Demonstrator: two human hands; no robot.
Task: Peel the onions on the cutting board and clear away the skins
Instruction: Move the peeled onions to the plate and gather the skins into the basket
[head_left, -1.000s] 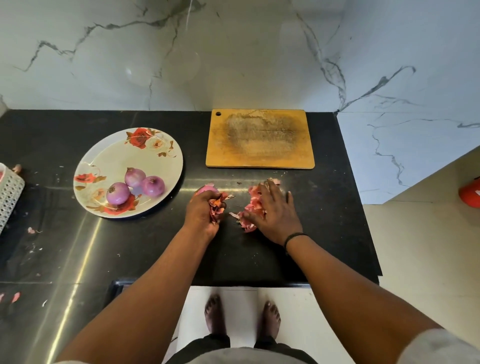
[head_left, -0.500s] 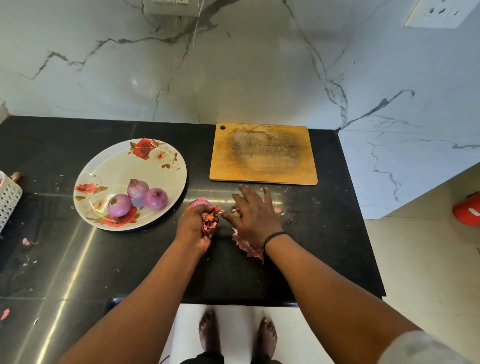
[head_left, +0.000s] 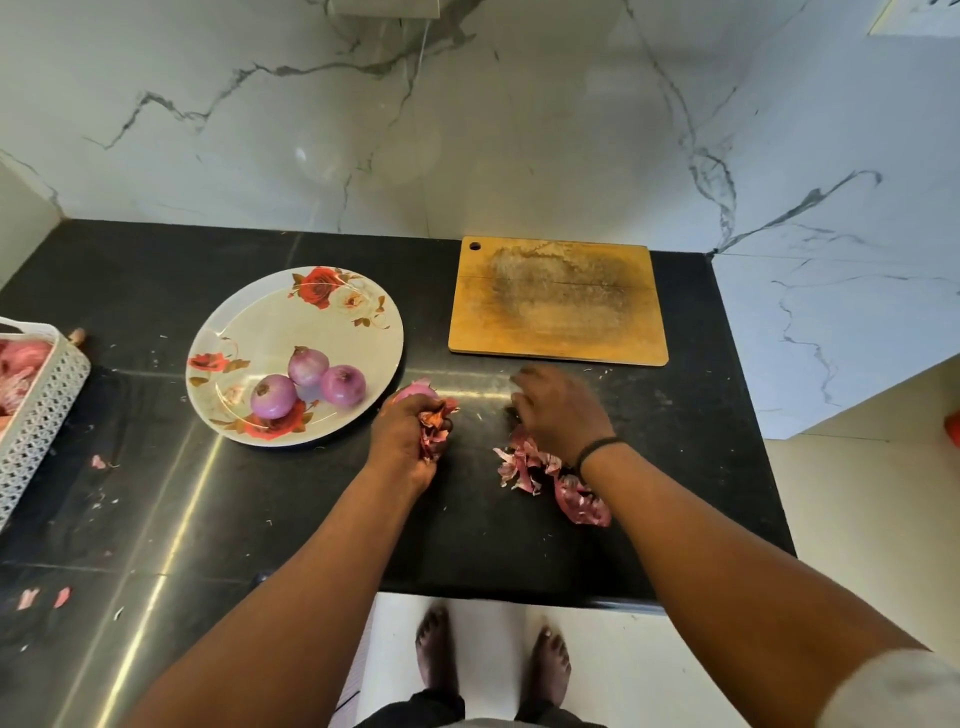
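Observation:
My left hand (head_left: 402, 436) grips a bunch of red onion skins (head_left: 435, 422) together with a peeled onion (head_left: 413, 391) on the black counter. My right hand (head_left: 558, 410) lies palm down over the counter, fingers spread and blurred, touching a loose pile of onion skins (head_left: 545, 475) that trails toward its wrist. Three peeled purple onions (head_left: 306, 384) sit on a white flowered plate (head_left: 270, 322) to the left. The wooden cutting board (head_left: 556, 301) lies bare behind my hands.
A white perforated basket (head_left: 41, 410) with pink contents stands at the left edge. Small skin scraps (head_left: 44, 597) dot the counter at left. The marble wall rises behind; the counter's front edge (head_left: 519, 603) is close to my body, the floor below.
My right hand has swept rightward away from the left hand, leaving a trail of skins on the counter. The left hand still holds its bunch in place.

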